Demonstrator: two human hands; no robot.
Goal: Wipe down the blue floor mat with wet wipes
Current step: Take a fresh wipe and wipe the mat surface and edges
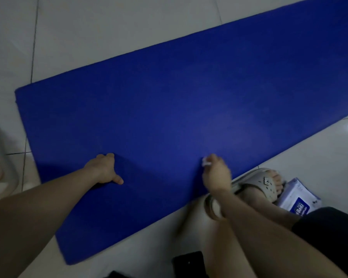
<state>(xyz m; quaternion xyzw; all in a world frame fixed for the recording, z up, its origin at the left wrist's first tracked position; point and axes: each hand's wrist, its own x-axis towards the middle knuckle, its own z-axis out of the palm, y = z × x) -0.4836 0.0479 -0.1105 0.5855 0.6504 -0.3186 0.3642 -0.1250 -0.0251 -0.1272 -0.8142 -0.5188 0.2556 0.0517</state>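
The blue floor mat lies flat on the tiled floor. Its long axis runs from near the left hand away past the right hand and on out of view, so most of the unwiped length stretches ahead and to the right of both hands. The right hand pinches a small crumpled wet wipe at its fingertips, pressed to the mat close to the edge nearest the person. It is the nearer hand to that long stretch, so I judge the next strokes should travel forward and rightward along the mat's length. The left hand rests on the mat well apart from the right, with its thumb out and its fingers seemingly bent under. Whether they grip anything cannot be told, though it looks to be steadying the mat. Counted: one mat, one wipe in hand, one pack of wipes on the floor beyond the right wrist, just behind a sandalled foot, two hands, and one dark flat object beneath the right forearm
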